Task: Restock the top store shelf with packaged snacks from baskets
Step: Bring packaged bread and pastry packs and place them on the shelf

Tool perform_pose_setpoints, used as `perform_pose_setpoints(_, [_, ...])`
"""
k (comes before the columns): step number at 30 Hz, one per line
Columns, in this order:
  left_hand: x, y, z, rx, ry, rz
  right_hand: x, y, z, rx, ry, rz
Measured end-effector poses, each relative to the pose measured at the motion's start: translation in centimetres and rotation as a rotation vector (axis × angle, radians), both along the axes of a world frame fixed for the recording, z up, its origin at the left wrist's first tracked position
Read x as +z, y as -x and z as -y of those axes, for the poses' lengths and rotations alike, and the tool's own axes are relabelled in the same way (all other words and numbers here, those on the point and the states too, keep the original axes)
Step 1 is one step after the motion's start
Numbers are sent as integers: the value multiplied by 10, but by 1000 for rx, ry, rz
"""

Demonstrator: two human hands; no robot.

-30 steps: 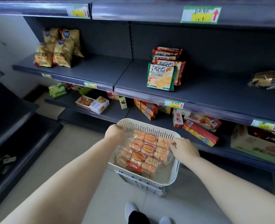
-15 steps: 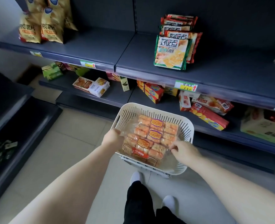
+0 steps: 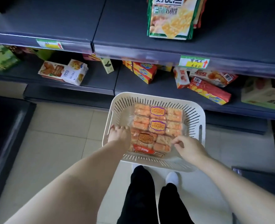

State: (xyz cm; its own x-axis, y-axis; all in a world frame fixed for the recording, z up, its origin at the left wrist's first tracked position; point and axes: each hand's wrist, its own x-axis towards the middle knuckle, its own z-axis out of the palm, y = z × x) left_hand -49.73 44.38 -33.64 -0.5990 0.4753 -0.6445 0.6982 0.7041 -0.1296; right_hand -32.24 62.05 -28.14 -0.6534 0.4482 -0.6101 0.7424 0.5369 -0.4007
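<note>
Head camera, looking steeply down: a white slotted basket [image 3: 122,107] sits in front of the lower shelf [image 3: 99,78], just ahead of the person's white shoe [image 3: 172,177] and black trousers [image 3: 140,196]. What it stands on is hidden. The snack packs [image 3: 156,125], orange bars in clear wrap with purple-rimmed labels, lie stacked flat in it, filling most of the bottom.

The left hand [image 3: 119,135] reaches inside the basket's left wall, fingertips down on the left edge of the packs; I cannot tell whether they grip anything. The right hand [image 3: 188,146] is at the right edge of the packs, its fingers curled and pinching the clear wrap.

Above, the grey shelf [image 3: 52,21] juts out over the lower one. A green cracker bag [image 3: 170,18] stands upright near its front edge, and a price tag [image 3: 194,62] is fixed to the lip below it. On the lower shelf lie red-and-yellow boxes [image 3: 143,71], a long red box [image 3: 209,91] lying askew, and a white cookie box [image 3: 75,72]. Pale floor tiles [image 3: 56,126] spread to the left.
</note>
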Motion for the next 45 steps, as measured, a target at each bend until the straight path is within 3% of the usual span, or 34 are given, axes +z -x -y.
perform_pose_setpoints(4, [-17, 3, 2, -96, 92, -4, -10, 3, 7, -98, 20, -16])
perform_pose_setpoints(8, [-28, 9, 0, -34, 63, 9, -19, 5, 15, -158, 76, -79])
perform_pose_setpoints(14, [-23, 17, -6, -230, 133, -85, -25, 8, 19, -182, 107, -86])
perform_pose_setpoints(20, [-13, 20, -2, -259, 58, 0, -25, 16, 17, -182, 118, -50])
perform_pose_setpoints(27, [38, 20, -22, -97, -150, 321, -11, 32, 15, -67, 92, 2])
perform_pose_setpoints(32, [80, 12, -53, -333, -178, 245, 10, 39, 14, 40, 60, 82])
perform_pose_setpoints(38, [127, 8, -80, -619, -186, 137, 31, 37, 8, 82, -28, -76])
perform_pose_setpoints(43, [178, -3, -106, -711, -209, 8, 50, 34, 5, 16, 56, -226])
perform_pose_setpoints(45, [192, -5, -111, -617, -299, 23, 57, 33, -3, -49, 70, -265])
